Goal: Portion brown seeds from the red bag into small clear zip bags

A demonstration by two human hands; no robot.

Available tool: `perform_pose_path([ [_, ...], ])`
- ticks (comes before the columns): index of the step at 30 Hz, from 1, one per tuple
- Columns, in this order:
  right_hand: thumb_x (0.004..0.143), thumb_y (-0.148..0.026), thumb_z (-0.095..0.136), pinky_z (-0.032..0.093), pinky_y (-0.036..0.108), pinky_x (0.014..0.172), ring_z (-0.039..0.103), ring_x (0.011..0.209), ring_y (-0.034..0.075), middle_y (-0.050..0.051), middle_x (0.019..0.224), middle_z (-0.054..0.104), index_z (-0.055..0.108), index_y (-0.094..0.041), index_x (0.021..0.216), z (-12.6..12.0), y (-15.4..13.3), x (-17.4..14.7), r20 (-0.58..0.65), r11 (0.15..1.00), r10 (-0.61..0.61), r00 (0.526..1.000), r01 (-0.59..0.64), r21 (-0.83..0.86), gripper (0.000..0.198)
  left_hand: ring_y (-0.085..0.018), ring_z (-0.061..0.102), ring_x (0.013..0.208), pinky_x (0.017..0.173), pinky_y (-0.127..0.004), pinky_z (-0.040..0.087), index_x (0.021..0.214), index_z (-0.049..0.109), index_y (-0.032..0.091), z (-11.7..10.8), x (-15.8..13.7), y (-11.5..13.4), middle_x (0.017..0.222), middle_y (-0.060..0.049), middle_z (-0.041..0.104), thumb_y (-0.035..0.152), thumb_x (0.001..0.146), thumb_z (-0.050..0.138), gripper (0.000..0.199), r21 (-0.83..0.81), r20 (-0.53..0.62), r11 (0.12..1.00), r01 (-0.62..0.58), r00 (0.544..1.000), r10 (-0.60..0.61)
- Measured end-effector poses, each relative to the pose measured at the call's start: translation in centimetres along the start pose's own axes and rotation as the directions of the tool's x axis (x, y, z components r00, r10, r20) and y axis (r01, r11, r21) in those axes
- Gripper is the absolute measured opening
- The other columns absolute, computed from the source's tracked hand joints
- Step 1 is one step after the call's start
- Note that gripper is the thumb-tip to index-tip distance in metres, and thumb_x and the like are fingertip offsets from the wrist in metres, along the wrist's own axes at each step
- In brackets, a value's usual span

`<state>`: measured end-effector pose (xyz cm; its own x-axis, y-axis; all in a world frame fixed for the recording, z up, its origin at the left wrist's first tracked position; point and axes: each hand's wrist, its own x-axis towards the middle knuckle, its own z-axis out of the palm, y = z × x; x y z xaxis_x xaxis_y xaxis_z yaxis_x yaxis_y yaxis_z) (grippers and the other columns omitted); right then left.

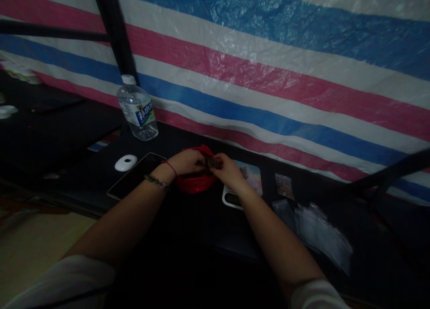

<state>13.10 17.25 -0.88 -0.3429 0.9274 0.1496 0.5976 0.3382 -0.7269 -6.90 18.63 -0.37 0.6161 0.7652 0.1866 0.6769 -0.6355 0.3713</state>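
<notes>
My left hand (188,162) reaches over a red plastic bag (196,184), fingers curled together at its opening; what they pinch is hidden. At the bag's right side, my right hand (228,168) has its fingers closed on a small dark-brown clump (213,163), too dim to identify. The fingertips of both hands nearly meet above the bag. Partly under my right wrist lies a white digital scale (253,177) with a picture on its top and a dark display. Further right is a small zip bag (284,186) with brownish bits inside.
Several clear zip bags (322,235) lie at the right on the black table. To the left are a dark phone or tablet (136,178), a white oval object (126,163) and a clear plastic bottle (139,114). A striped plastic sheet (268,89) hangs behind, beside a dark post (116,31).
</notes>
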Motion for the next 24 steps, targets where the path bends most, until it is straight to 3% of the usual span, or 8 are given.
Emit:
perform_pose_path([
  [3,0.070,-0.012,0.065,0.050,0.033,0.080,0.065,0.087,0.017,0.003,0.096,0.068,0.059,-0.022,0.102,-0.1,-0.1,-0.1,-0.003,1.000,-0.004,1.000,0.003,-0.017,0.033,-0.017,0.063,0.074,0.071,-0.026,0.045,0.081,0.074,0.024,-0.5,-0.3,0.4,0.081,-0.002,0.072,0.037,0.076,0.062,0.018,-0.003,0.080,1.000,0.019,0.997,-0.019],
  [9,0.071,-0.013,0.066,0.051,0.031,0.078,0.066,0.086,0.017,0.002,0.095,0.069,0.059,-0.023,0.101,0.4,0.3,0.0,0.018,0.998,0.021,1.000,-0.020,-0.052,0.033,-0.018,0.064,0.076,0.070,-0.027,0.046,0.081,0.072,0.020,-0.6,-0.5,1.8,0.088,-0.007,0.072,0.035,0.078,0.059,0.020,0.117,0.122,0.986,0.117,0.984,-0.131],
  [16,0.072,-0.014,0.065,0.050,0.032,0.081,0.065,0.091,0.019,0.004,0.101,0.068,0.058,-0.022,0.105,0.5,0.1,-0.2,0.044,0.992,0.015,0.999,-0.009,-0.126,0.034,-0.017,0.064,0.078,0.072,-0.026,0.045,0.087,0.072,0.020,-0.3,-0.1,1.3,0.088,-0.006,0.071,0.026,0.080,0.054,0.020,0.078,0.146,0.993,0.084,0.985,-0.094],
  [24,0.075,-0.012,0.060,0.047,0.034,0.087,0.062,0.098,0.020,0.006,0.106,0.066,0.058,-0.020,0.107,0.8,-0.6,-0.4,0.054,0.983,-0.003,0.999,0.013,-0.184,0.033,-0.016,0.062,0.073,0.070,-0.026,0.044,0.078,0.071,0.018,-0.4,0.0,1.5,0.082,-0.006,0.070,0.019,0.076,0.054,0.017,0.128,0.191,0.983,0.130,0.969,-0.153],
])
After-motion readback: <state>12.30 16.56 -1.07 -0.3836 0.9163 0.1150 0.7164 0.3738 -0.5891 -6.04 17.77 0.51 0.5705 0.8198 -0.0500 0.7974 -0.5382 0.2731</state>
